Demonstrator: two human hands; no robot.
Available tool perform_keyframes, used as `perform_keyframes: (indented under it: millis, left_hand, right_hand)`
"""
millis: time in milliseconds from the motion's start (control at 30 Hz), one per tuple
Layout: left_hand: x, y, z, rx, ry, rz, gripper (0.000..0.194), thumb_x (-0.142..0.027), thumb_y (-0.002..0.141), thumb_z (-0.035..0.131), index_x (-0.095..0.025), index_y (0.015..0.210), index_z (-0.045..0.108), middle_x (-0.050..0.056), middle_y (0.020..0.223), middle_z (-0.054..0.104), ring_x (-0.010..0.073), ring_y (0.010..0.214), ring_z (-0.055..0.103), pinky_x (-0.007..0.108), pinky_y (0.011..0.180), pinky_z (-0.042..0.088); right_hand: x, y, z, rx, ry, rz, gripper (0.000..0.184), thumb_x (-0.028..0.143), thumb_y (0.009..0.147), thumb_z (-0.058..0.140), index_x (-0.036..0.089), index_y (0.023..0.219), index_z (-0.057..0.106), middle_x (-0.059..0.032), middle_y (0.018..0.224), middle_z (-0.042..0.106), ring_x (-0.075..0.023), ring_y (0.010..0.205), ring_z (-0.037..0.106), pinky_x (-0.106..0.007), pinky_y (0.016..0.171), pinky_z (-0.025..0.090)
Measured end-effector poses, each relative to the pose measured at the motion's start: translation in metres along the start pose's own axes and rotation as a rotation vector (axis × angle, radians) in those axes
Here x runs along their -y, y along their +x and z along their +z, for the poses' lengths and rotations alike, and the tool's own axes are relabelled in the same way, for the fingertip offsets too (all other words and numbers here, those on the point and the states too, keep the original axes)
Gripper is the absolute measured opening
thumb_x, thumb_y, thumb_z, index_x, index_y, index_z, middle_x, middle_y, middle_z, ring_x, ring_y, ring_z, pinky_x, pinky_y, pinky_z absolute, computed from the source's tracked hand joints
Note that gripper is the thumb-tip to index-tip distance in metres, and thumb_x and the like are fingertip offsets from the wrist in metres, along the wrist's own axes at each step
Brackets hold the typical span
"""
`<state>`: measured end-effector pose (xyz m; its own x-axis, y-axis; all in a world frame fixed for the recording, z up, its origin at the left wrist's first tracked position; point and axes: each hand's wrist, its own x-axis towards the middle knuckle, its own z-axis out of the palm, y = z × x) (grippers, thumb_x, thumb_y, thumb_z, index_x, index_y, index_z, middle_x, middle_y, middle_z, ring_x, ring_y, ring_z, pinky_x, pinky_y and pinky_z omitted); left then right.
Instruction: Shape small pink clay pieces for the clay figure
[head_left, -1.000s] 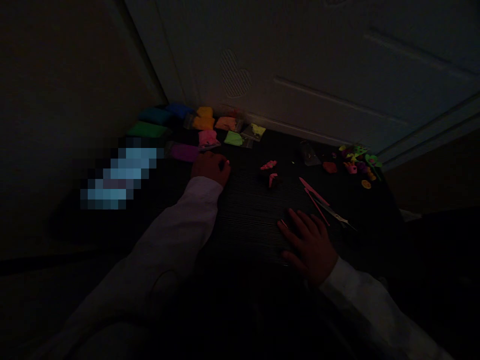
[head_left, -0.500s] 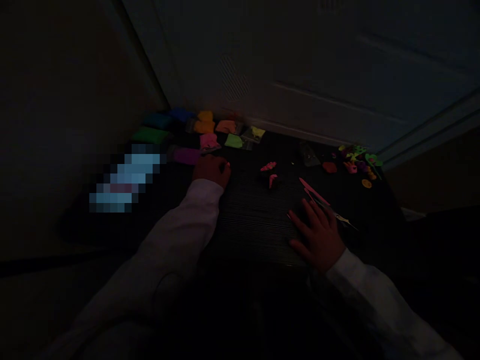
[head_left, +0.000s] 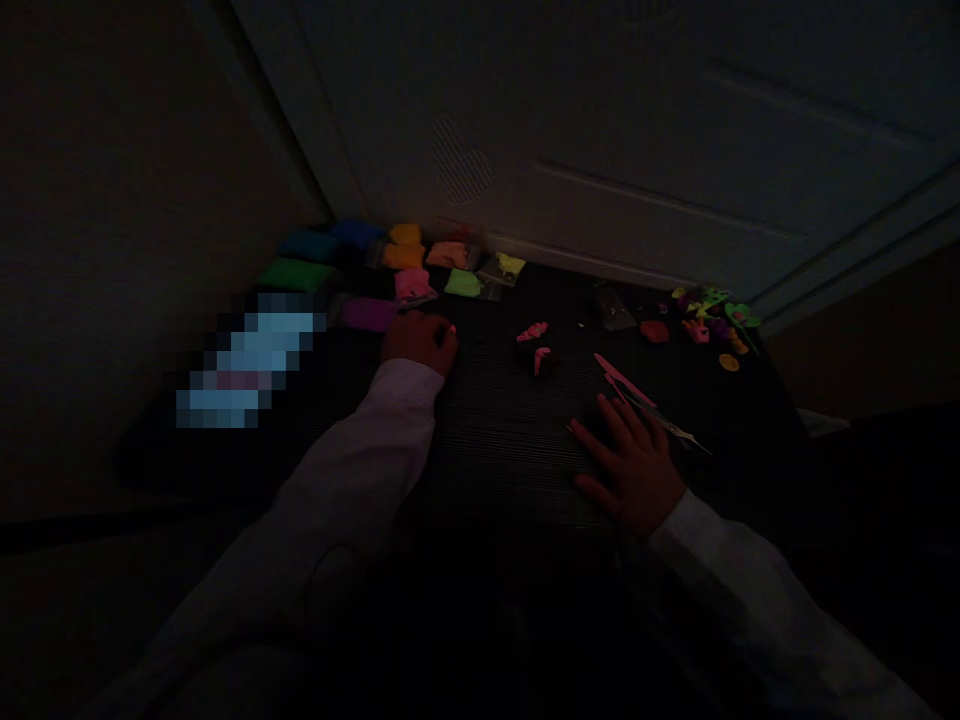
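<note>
In the head view, a dim scene is shown, with both hands laid out over a dark table (head_left: 495,440). The left hand (head_left: 418,340) is curled, knuckles up; a pink spot is seen at its fingertips, but whether anything is gripped cannot be told. The purple bag (head_left: 367,314) is placed just beside it at ten o'clock, partly covered by the hand. The pink bag (head_left: 414,285) is found at twelve o'clock from the same hand, and the light green bag (head_left: 463,283) at one. Farther off, a green pack (head_left: 296,273) and a teal pack (head_left: 309,244) are set at ten o'clock, a blue pack (head_left: 356,234) at eleven. At nine o'clock a bright screen (head_left: 247,360) is blurred into blocks.

The right hand (head_left: 637,465) is held palm down with the fingers spread, and nothing is seen gripped by it. Pink sticks (head_left: 625,380) are laid at twelve o'clock, close to its fingertips, and scissors (head_left: 671,427) at one to two o'clock; whether either is touched cannot be made out. Two small pink pieces (head_left: 532,331) are left between the hands, at about three o'clock from the left one. From the right hand, a red lump (head_left: 654,331) is seen farther off at twelve o'clock, and a colourful cluster (head_left: 709,318) is gathered at one.
</note>
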<state>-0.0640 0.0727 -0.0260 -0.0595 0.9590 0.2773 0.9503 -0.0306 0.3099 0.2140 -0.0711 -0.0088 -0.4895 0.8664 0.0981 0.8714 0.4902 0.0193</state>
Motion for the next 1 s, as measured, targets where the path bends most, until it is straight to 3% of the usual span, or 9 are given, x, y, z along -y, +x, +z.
perform_keyframes:
  millis: [200,333,467,600,733,900,1000]
  left_hand:
    - [-0.0002,0.0004,-0.0015,0.015,-0.004,0.003,0.029,-0.034,0.076,0.044,-0.017,0.089,0.064,0.010,0.090,0.060,0.0244,0.089,0.052,0.037,0.080,0.042]
    - [-0.0002,0.0002,-0.0012,0.012,-0.009,0.001,0.030,-0.034,0.076,0.043,-0.017,0.090,0.063,0.010,0.091,0.059,0.0246,0.091,0.052,0.037,0.082,0.041]
    - [0.0006,0.0009,0.0011,0.008,-0.011,-0.007,0.029,-0.033,0.076,0.044,-0.017,0.089,0.063,0.010,0.089,0.059,0.0250,0.091,0.052,0.037,0.083,0.041]
    - [0.0014,0.0013,0.0028,0.000,-0.013,-0.020,0.028,-0.034,0.075,0.044,-0.019,0.089,0.063,0.009,0.091,0.059,0.0244,0.091,0.052,0.037,0.082,0.042]
    - [0.0008,0.0013,0.0020,0.004,-0.020,-0.020,0.029,-0.033,0.075,0.045,-0.017,0.088,0.064,0.009,0.089,0.059,0.0245,0.090,0.052,0.036,0.082,0.041]
    - [-0.0004,0.0007,0.0000,0.013,-0.027,-0.013,0.030,-0.034,0.076,0.043,-0.017,0.090,0.064,0.009,0.089,0.059,0.0235,0.089,0.052,0.036,0.081,0.041]
    - [-0.0007,0.0003,-0.0003,0.010,-0.029,-0.014,0.030,-0.033,0.076,0.043,-0.016,0.090,0.063,0.010,0.091,0.059,0.0243,0.091,0.052,0.036,0.082,0.040]
  right_hand:
    - [0.0003,-0.0006,0.0006,0.032,0.017,-0.058,0.062,0.058,0.075,0.042,0.031,0.130,0.032,-0.0123,0.143,0.017,-0.0326,0.126,0.022,-0.057,0.096,0.017]
    - [-0.0020,0.0005,0.0013,-0.023,-0.009,0.033,0.056,0.052,0.077,0.043,0.031,0.128,0.036,-0.0122,0.144,0.013,-0.0339,0.127,0.020,-0.058,0.095,0.016]
    - [-0.0019,0.0021,0.0016,0.012,0.021,-0.044,0.062,0.056,0.075,0.044,0.030,0.130,0.033,-0.0119,0.142,0.018,-0.0326,0.126,0.023,-0.057,0.096,0.017]
    - [-0.0017,0.0034,0.0015,-0.026,-0.013,0.041,0.057,0.052,0.077,0.044,0.030,0.128,0.036,-0.0121,0.143,0.014,-0.0333,0.127,0.021,-0.057,0.096,0.016]
    - [0.0008,0.0033,0.0011,0.034,0.009,-0.022,0.062,0.057,0.075,0.042,0.030,0.130,0.033,-0.0128,0.142,0.018,-0.0327,0.126,0.023,-0.056,0.097,0.016]
    - [0.0002,0.0047,0.0005,-0.013,-0.024,0.066,0.057,0.054,0.077,0.042,0.029,0.128,0.036,-0.0125,0.144,0.010,-0.0340,0.126,0.021,-0.057,0.096,0.016]
    - [0.0027,0.0033,0.0005,0.017,-0.009,0.019,0.061,0.057,0.076,0.042,0.030,0.130,0.033,-0.0126,0.143,0.014,-0.0331,0.127,0.021,-0.056,0.097,0.015]
